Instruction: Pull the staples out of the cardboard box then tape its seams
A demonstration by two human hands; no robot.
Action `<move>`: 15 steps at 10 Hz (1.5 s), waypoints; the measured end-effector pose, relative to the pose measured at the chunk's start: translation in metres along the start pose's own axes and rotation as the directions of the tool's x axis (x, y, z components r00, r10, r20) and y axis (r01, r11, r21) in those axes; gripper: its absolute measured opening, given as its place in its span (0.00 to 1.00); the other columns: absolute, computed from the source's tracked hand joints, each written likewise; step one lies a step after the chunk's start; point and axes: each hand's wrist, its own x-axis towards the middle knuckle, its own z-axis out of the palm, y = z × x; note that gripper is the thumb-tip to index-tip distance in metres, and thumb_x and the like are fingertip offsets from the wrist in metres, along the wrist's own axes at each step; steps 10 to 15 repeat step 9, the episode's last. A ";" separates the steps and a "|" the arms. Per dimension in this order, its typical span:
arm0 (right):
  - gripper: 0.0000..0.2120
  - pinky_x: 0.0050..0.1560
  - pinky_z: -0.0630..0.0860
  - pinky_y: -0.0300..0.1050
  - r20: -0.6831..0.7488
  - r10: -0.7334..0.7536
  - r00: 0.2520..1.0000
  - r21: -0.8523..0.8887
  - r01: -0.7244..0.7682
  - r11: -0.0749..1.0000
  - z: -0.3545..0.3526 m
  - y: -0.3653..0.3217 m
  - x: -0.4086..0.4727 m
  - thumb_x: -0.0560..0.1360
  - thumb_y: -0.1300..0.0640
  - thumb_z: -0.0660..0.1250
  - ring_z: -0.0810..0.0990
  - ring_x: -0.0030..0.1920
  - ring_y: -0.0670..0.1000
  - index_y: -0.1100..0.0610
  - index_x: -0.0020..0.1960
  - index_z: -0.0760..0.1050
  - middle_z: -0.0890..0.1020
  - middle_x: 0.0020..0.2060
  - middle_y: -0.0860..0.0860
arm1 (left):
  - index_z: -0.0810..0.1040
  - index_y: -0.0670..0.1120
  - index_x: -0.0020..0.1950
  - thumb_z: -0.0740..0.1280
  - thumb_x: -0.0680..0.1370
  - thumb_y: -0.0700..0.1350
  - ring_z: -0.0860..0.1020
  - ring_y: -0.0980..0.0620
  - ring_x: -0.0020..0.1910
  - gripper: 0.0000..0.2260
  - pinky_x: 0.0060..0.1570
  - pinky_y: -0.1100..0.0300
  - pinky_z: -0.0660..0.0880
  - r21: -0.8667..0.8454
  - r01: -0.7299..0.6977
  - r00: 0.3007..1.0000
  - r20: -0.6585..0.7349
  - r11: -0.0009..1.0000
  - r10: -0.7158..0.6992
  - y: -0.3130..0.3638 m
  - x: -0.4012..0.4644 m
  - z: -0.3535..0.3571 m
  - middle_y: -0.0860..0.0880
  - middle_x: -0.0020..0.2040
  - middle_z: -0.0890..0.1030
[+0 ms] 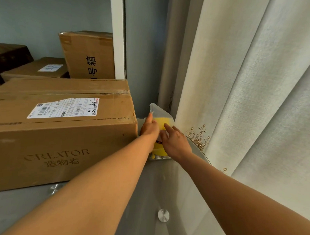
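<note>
Apparently fetching supplies, both hands met at a frosted bag [161, 115] with yellow contents, at three o'clock of the cardboard box [62, 131] on the tabletop [155, 187]. Left hand [149, 126] fingers gripped its edge; right hand [174, 142] fingers lay apart, touching it.

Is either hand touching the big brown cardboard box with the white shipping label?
No; both the left hand and right hand are on the frosted plastic bag beside the brown cardboard box.

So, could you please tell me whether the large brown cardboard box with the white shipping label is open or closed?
Closed: the large brown cardboard box has its top flaps lying flat, with tape along the seam.
</note>
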 end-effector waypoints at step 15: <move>0.16 0.59 0.74 0.57 -0.120 -0.045 0.992 -0.066 0.037 0.997 -0.016 -0.037 -0.010 0.77 0.54 0.63 0.74 0.61 0.60 0.55 0.64 0.72 0.76 0.61 0.56 | 0.54 0.45 0.78 0.47 0.84 0.50 0.58 0.43 0.75 0.22 0.71 0.52 0.57 0.088 -0.151 0.988 0.014 0.985 0.151 0.036 -0.058 -0.031 0.43 0.76 0.59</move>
